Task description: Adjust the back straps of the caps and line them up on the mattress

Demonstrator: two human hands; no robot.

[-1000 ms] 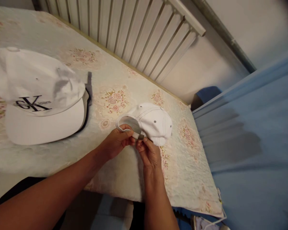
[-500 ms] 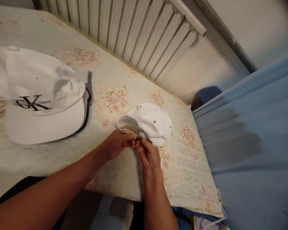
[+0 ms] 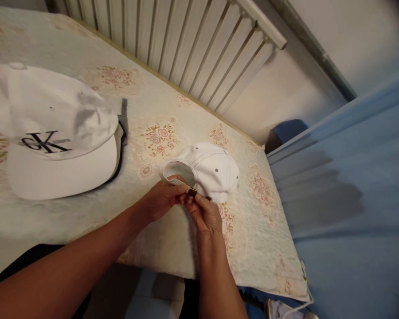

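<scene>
A white baseball cap (image 3: 216, 170) rests on the floral cloth with its back opening facing me. At the bottom of that opening is the cap's strap, with a small dark metal buckle (image 3: 193, 192) on it. My left hand (image 3: 164, 197) pinches the strap just left of the buckle. From the right, my right hand (image 3: 204, 212) closes its thumb and fingers at the buckle's right end. The fingertips of both hands nearly meet beneath the buckle, and part of the strap is hidden behind them.
To the left lies a larger white cap (image 3: 61, 168) with black CK lettering, and a dark brim edge shows under it. Floral cloth (image 3: 129, 110) covers the table. A white radiator (image 3: 173, 44) runs behind, and a blue curtain (image 3: 346, 212) hangs at the right.
The buckle has tilted slightly between my fingertips and looks darker with a bright edge. The small cap has shifted a little to the right. Both hands keep nearly the same place.
</scene>
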